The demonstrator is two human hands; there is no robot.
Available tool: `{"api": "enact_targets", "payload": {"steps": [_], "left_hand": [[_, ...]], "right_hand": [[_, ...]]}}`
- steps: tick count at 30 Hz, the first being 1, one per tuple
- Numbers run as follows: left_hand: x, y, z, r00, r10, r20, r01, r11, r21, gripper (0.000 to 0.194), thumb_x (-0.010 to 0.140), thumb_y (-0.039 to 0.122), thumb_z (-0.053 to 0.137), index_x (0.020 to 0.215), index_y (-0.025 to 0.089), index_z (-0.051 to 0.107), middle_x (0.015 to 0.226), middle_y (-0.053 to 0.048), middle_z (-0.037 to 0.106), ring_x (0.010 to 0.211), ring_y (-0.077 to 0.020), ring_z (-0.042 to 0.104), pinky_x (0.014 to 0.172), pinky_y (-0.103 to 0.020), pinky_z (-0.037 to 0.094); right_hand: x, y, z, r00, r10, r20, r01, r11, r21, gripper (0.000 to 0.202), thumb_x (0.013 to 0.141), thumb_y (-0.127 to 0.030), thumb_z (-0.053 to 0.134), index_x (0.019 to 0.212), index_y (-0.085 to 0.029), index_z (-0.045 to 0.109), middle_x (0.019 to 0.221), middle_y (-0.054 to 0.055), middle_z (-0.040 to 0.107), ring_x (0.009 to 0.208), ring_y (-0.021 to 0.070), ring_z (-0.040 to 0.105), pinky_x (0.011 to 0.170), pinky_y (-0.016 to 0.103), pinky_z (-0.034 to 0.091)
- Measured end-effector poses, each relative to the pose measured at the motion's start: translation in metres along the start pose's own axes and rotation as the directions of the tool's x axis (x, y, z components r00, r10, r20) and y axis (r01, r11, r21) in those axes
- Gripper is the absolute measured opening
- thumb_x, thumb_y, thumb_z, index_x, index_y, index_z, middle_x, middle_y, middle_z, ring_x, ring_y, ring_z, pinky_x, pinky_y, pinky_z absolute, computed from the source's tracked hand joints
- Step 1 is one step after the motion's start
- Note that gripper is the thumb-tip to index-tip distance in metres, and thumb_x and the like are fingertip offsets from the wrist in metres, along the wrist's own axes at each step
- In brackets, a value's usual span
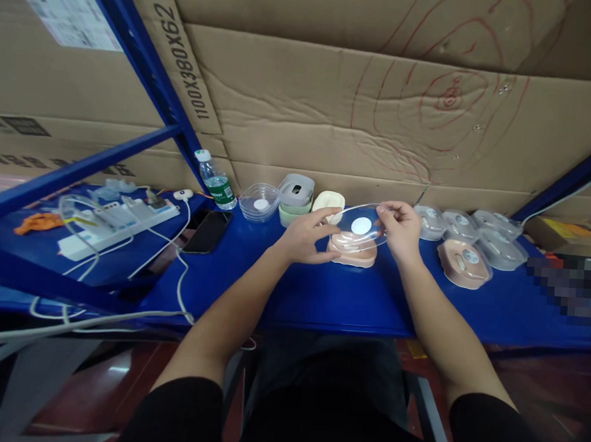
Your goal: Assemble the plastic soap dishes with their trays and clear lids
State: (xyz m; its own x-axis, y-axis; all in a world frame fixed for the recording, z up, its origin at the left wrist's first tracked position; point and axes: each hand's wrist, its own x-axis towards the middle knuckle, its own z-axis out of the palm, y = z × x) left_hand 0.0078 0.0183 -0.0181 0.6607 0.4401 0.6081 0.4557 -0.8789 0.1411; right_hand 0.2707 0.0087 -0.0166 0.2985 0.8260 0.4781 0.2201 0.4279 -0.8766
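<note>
Both hands pinch the clear lid (361, 226) at opposite rim edges: left hand (307, 236) with fingertips closed on the near-left rim, right hand (400, 229) with thumb and fingers closed on the right rim. Neither hand is spread; each is pressed onto the lid's edge.

Head view: the lid is held tilted just above the pink container (352, 249), which sits on the blue shelf (321, 296) directly before the person. Whether the lid's lower edge touches the container cannot be told. A round white sticker shows at the lid's middle.

Handling judgement — thin transparent plastic, light, somewhat flexible, likely slick; best taken by the rim at two opposite points as now, not by the flat centre, which would flex and smudge.

Surroundings, same view:
- left of the hands: clear tub (259, 202), a stack of grey and green containers (295, 198), a cream piece (329, 203), water bottle (216, 179), black phone (207, 231), white power strip (109, 226) with cables.
- right: several lidded containers (466, 261) in a group — contents too small to read.
- behind: cardboard sheets (333, 96) with red scribbles.
</note>
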Motion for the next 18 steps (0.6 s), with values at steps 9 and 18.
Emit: {"api": "enact_targets", "payload": {"steps": [9,18], "left_hand": [[-0.018,-0.06,-0.015,0.84,-0.287,-0.46,0.386,0.912,0.136,0.057,0.09,0.079,0.067,0.103,0.023,0.067,0.145,-0.016,0.064,0.14,-0.0365,0.059,0.118,-0.055,0.045],[-0.042,-0.112,-0.042,0.386,-0.621,-0.682,0.821,0.569,-0.054,0.02,0.106,0.041,0.052,0.107,0.022,0.057,0.135,-0.016,0.067,0.135,-0.0291,0.06,0.117,-0.045,0.043]], "right_hand": [[0.005,0.004,-0.002,1.0,0.005,0.012,-0.006,0.995,0.096,0.063,0.094,-0.083,0.054,0.125,-0.029,0.062,0.077,-0.002,0.072,0.049,0.014,0.063,0.047,0.027,0.049],[0.006,0.018,0.002,0.993,0.027,0.111,-0.033,0.998,0.058,0.065,0.09,-0.085,0.06,0.116,-0.025,0.066,0.074,-0.003,0.072,0.051,0.0132,0.064,0.052,0.026,0.05]]}}
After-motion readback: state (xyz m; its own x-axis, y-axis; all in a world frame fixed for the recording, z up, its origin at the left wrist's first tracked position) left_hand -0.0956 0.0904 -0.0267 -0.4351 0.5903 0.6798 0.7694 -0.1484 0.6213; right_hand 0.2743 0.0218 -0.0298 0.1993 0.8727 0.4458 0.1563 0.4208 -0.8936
